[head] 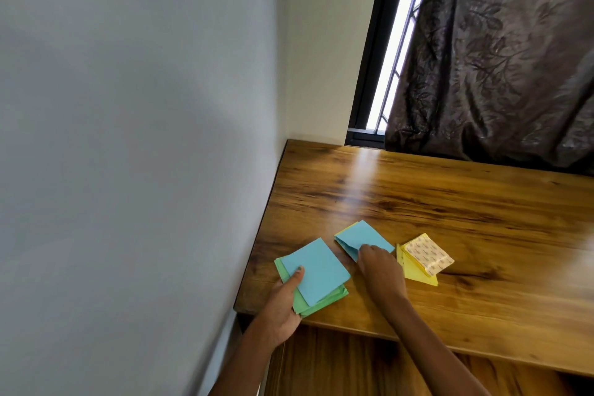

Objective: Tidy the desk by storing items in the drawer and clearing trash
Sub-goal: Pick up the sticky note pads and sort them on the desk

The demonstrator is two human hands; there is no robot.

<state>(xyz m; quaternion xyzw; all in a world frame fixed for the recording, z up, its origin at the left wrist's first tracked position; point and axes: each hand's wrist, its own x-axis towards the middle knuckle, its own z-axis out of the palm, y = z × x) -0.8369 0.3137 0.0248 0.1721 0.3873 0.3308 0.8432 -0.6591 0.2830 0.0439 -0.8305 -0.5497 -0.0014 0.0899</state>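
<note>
Wood-grain desk [450, 202] fills the right half of the view, pushed into a corner between a plain grey wall [128, 106] and a window [389, 51] half covered by a dark leaf-patterned curtain [501, 58]. A person reaches in from below with both bare forearms, which are cut off by the bottom edge. Near the desk's front left corner, the left hand [279, 305] grips a stack of blue and green paper squares [316, 273]: the thumb presses on the top blue sheet while the other fingers curl out of sight beneath the pile, which overhangs the desk edge slightly. Just to the right, the right hand [381, 270] lies knuckles-up, its fingertips bent down onto a smaller blue pile [361, 236] that rests flat on the wood; whether they pinch the sheets or only press them cannot be told. A sliver of yellow shows under that pile's far edge. Beside the right hand, a yellow pile [418, 270] sits on the desk topped by a pale patterned pad [429, 254], its print too small to read. Below the desktop, a wooden panel [337, 363] is partly hidden by the arms.
</note>
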